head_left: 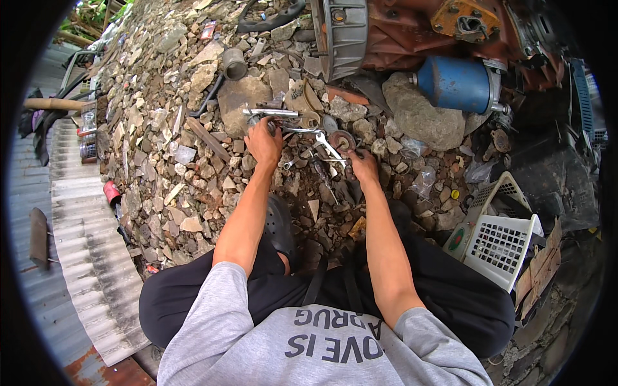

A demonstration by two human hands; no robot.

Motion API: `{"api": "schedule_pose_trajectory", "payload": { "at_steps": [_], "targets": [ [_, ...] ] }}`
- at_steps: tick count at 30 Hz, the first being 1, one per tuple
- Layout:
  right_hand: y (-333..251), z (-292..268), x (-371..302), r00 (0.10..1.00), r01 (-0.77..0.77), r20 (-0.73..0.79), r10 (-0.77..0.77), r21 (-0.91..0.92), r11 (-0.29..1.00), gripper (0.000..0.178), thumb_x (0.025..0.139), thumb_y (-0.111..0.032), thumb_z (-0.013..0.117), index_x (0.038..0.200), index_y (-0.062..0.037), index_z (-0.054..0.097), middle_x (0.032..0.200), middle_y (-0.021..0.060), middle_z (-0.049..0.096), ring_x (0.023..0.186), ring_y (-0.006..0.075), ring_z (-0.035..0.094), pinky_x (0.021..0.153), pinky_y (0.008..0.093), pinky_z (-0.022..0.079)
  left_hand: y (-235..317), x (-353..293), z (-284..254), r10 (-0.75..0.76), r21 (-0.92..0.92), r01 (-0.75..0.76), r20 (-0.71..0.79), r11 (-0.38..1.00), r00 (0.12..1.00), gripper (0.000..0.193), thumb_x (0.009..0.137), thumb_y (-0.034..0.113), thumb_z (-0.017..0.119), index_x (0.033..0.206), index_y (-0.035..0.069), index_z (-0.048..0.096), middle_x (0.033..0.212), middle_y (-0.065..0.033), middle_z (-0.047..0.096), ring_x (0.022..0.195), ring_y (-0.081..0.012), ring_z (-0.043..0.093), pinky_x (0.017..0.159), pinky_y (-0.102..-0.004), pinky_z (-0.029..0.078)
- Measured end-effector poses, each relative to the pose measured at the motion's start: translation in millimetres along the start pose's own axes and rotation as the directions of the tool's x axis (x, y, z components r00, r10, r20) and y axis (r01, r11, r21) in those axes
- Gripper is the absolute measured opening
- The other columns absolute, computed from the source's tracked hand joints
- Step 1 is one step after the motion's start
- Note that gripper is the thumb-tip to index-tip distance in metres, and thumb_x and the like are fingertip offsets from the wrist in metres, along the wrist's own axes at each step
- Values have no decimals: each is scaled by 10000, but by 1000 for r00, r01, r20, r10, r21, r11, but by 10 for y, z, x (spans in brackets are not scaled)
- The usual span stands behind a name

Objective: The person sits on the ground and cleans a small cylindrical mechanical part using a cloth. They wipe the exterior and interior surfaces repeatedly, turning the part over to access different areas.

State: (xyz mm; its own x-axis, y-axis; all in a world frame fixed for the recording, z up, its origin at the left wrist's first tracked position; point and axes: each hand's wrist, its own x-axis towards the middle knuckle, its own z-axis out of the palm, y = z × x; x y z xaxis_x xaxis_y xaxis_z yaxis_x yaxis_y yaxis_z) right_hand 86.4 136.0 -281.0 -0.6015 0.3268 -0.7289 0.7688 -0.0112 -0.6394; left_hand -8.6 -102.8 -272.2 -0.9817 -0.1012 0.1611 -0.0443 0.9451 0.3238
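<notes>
My left hand (264,143) reaches down among metal tools on the rubble, its fingers curled; what lies in them is hidden. Just beyond it lies a shiny metal tube (273,112). My right hand (364,166) is closed too, its fingertips by the end of a thin metal rod (325,160); its grip is too small to make out. Between the hands lies an open-ended wrench (330,147), pointing at my right hand. A round rusty part (342,139) sits beside it. Nearer me are a ring-ended tool (288,165) and a screwdriver-like tool (322,172).
Broken stones (161,148) cover the ground. At the far right stand a large rusty machine housing (405,32) and a blue cylinder (450,82) above a boulder (421,116). A white plastic basket (502,241) lies to the right. Corrugated sheeting (90,238) runs along the left.
</notes>
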Motion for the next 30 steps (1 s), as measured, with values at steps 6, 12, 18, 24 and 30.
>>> {"api": "schedule_pose_trajectory", "payload": {
  "at_steps": [6,12,18,24,30],
  "targets": [
    [134,21,164,998,62,-13,-63,-55,997,433,941,-328,619,1276,-59,563,932,68,657,667,147,628,542,328,474,53,-6,9,56,103,-64,79,993,995,369,810,251,717,1152,141,637,1190,-47,641,1194,-270,505,1002,-522,290],
    [129,68,142,970,192,-139,-197,-45,980,438,850,-309,694,1158,-5,621,1025,212,684,925,376,661,793,429,510,170,-179,145,159,16,-158,-124,987,979,370,796,208,730,1143,110,648,1177,-98,636,1227,-287,492,1019,-506,313],
    [221,40,356,913,308,-166,-373,-317,897,415,869,-299,689,1121,27,638,1005,221,681,891,326,673,760,423,516,584,-596,319,205,-438,-161,56,884,977,295,801,148,694,1077,50,664,1036,-186,661,950,-351,639,806,-412,515],
    [225,83,287,858,339,-234,-456,-408,848,377,908,-271,636,1135,29,613,1086,235,661,1034,413,621,861,462,489,962,-874,401,27,-495,299,550,816,835,438,838,301,694,1189,43,654,1086,-203,684,962,-325,671,866,-392,508],
    [86,98,66,830,359,-279,-483,-395,845,317,920,-226,594,1137,4,584,1079,231,654,1003,424,619,832,485,487,1234,-808,653,-243,-625,569,531,535,812,576,830,420,722,1148,-51,629,1022,-170,692,915,-273,660,835,-357,496]
  ]
}}
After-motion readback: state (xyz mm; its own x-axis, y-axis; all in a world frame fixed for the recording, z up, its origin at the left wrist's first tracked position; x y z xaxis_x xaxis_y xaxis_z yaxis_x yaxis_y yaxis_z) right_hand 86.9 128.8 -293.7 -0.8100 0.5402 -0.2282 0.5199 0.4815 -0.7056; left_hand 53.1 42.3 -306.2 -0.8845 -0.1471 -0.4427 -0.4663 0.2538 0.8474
